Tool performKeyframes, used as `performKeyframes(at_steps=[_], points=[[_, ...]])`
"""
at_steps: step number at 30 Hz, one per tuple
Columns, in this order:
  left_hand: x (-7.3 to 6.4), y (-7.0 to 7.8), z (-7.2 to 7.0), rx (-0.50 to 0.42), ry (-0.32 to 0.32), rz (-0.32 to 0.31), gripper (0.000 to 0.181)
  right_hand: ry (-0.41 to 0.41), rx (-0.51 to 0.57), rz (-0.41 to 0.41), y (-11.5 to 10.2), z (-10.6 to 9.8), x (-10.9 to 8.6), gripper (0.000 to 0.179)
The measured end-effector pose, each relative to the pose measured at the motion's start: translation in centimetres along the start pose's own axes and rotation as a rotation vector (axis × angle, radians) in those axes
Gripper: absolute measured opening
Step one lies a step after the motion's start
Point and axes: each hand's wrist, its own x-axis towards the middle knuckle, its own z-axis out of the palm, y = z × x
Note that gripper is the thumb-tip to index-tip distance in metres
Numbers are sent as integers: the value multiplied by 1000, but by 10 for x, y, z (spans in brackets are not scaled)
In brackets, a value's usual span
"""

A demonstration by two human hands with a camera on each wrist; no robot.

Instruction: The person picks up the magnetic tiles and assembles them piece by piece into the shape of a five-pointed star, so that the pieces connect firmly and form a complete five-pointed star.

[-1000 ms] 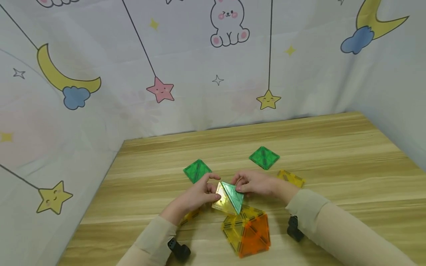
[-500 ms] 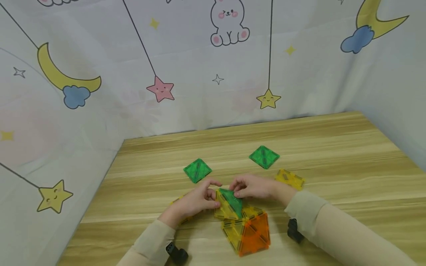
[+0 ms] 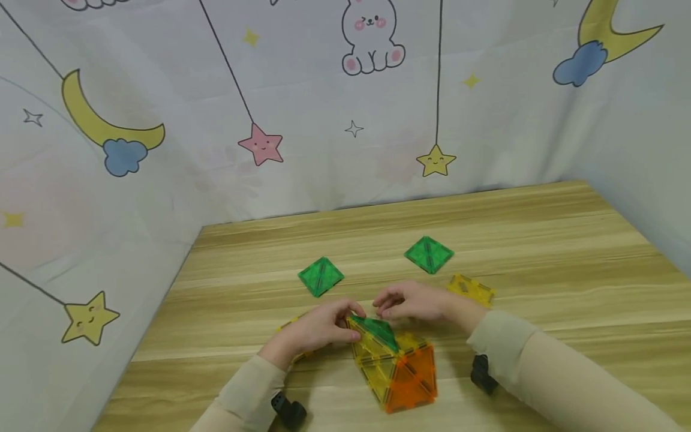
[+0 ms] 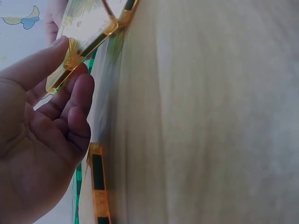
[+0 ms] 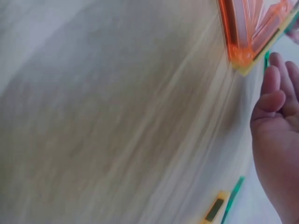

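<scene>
Your left hand [image 3: 328, 329] pinches the yellow tile [image 3: 371, 345] near its outer corner, apparently steadying it at the orange-and-yellow block's [image 3: 412, 384] top edge, while your right hand [image 3: 414, 302], loosely bent and holding nothing, hovers beside the adjoining green tile [image 3: 383, 332].

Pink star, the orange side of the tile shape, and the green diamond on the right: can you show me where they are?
Pink star [image 3: 261, 145]: head view, middle of its face.
Orange side of the tile shape [image 3: 412, 380]: head view, around its middle.
Right green diamond [image 3: 429, 255]: head view, its central seam.
</scene>
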Motion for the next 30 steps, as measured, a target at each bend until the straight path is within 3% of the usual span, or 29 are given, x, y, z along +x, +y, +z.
performKeyframes(at_steps=[9,15,20,30], points=[[6,-1,-8,26,-11,19,32,25,-13,28,3,-10,-8,40],[11,-1,-18,73,51,6,36,49,-14,8,7,-21,-11,44],[13,-1,-26,87,99,-6,40,101,-86,-1,10,-28,-14,43],[19,1,-30,129,123,-29,45,150,-214,23,15,-43,-33,45]])
